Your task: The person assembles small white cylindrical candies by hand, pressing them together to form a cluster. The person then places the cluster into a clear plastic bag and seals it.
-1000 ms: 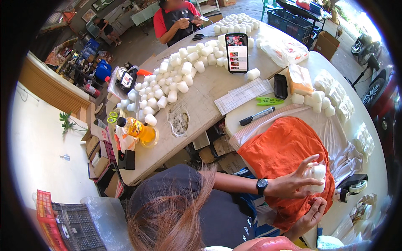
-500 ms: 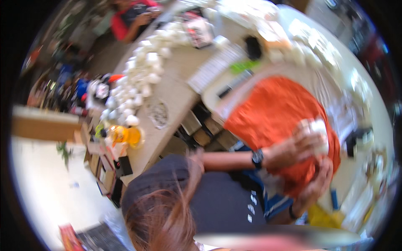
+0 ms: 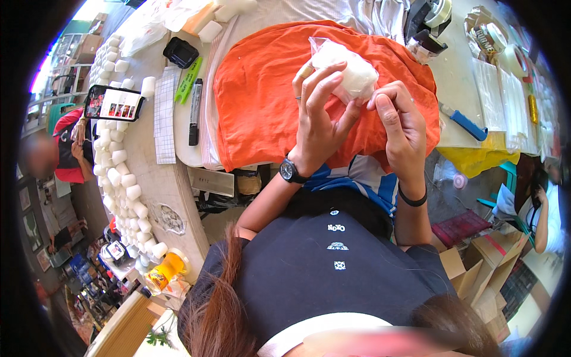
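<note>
A white rounded bundle in clear plastic (image 3: 355,70) is held up above an orange cloth (image 3: 256,89), which is spread over the table edge and my lap. My left hand (image 3: 321,113), with a watch on its wrist, grips the bundle's left and lower side between thumb and fingers. At its lower right corner my right hand (image 3: 401,128) is closed in a pinch, thumb against forefinger, on what looks like the plastic's edge. The pinched part is too small to make out well.
Many white cylinders (image 3: 122,178) line the table's left side, near a phone (image 3: 113,104) and an orange-yellow bottle (image 3: 165,271). A black marker (image 3: 194,113) and green strip (image 3: 189,80) lie left. Rightward are a blue-handled cutter (image 3: 467,124), tape dispenser (image 3: 429,33) and plastic sleeves (image 3: 514,107).
The view has swung and sharpened from a blur. The white bundle stays in my left hand; my right hand, formerly below it, now pinches at its corner.
</note>
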{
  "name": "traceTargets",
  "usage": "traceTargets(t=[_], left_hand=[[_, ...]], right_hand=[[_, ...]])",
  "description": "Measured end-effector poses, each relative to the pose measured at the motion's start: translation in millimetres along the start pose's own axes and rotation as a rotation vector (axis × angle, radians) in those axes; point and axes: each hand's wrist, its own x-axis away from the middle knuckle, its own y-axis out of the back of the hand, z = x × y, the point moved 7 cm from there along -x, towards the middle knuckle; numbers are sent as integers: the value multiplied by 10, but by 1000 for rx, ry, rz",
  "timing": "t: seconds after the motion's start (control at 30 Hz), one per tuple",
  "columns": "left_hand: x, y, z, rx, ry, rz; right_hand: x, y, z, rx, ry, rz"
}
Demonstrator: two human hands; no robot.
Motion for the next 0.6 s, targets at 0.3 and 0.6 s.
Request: traceTargets(t=[0.3, 0.6], left_hand=[[-97, 43, -165, -316, -21, 122], [-144, 90, -117, -156, 175, 226]], right_hand=[[-54, -38, -12, 154, 52, -18], [-73, -26, -97, 193, -117, 34]])
